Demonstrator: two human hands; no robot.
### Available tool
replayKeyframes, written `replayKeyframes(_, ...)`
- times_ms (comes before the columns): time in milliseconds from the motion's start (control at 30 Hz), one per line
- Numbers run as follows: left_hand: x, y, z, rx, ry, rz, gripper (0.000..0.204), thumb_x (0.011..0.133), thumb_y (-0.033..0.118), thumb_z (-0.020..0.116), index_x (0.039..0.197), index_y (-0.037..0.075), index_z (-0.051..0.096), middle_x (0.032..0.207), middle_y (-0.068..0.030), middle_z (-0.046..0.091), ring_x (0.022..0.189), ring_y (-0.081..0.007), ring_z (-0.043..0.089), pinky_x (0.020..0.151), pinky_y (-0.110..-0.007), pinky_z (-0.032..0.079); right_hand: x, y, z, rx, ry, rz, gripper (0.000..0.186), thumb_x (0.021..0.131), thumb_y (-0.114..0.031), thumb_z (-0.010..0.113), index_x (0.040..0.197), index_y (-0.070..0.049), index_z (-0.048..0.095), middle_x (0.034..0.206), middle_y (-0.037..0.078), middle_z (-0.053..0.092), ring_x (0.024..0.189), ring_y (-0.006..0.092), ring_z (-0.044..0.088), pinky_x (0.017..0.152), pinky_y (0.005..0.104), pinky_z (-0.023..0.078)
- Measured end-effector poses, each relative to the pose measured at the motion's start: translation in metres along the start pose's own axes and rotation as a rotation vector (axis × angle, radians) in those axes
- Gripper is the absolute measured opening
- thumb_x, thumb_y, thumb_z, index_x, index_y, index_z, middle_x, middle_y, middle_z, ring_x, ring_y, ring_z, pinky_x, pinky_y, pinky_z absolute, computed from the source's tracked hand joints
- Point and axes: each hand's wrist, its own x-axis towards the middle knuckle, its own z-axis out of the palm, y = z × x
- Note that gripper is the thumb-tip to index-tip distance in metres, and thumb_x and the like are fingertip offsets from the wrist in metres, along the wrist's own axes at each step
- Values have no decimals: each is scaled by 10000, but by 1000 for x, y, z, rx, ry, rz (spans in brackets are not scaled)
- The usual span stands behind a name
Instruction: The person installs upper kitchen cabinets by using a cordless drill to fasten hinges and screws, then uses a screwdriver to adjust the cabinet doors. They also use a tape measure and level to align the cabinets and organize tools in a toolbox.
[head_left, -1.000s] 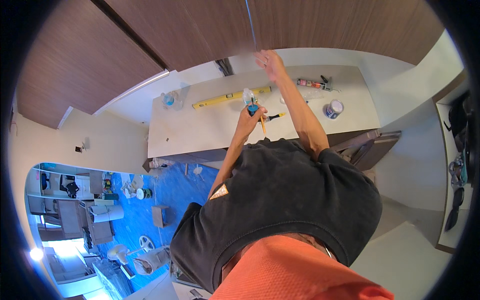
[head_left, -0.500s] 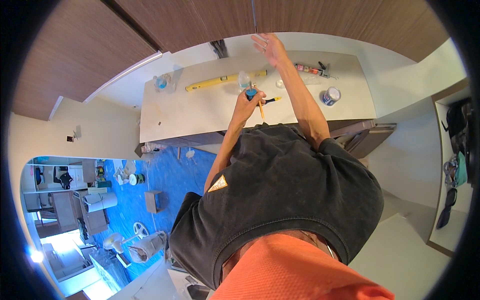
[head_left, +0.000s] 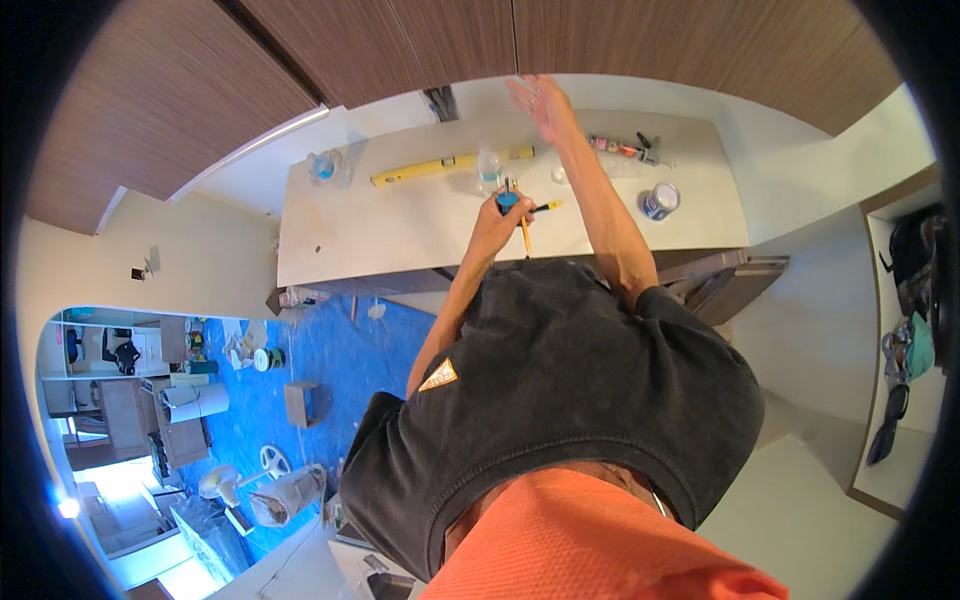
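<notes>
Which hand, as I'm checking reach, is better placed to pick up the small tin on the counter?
Probably the right hand: it is open, and the tin sits further right. The left hand grips a yellow-handled brush.

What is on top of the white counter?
On the white counter lie a yellow level, a clear bottle, a small tin can and a sealant gun. The left hand, holding a brush, covers a patch.

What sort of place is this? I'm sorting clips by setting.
Likely a kitchen mid-fit-out: brown wood-grain wall cabinets above a pale countertop bearing a long yellow spirit level, and a blue protective floor covering.
</notes>
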Motion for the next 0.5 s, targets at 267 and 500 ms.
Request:
replayKeyframes(267,3,-17,-7,228,85,50,211,956,253,661,904,49,653,758,-33,672,707,-110,617,679,-305,515,6,11,-17,-172,36,83,524,1037,-441,468,1387,-52,436,1441,163,508,1300,321,530,1074,456,444)
replayKeyframes(500,16,1,-15,4,-39,-1,321,939,283,683,1064,-4,614,999,-116,691,865,-204,678,822,-364,558,-3,-4,-3,-124,41,19,222,960,-186,603,1124,-127,465,1147,19,557,1247,275,578,976,427,484)
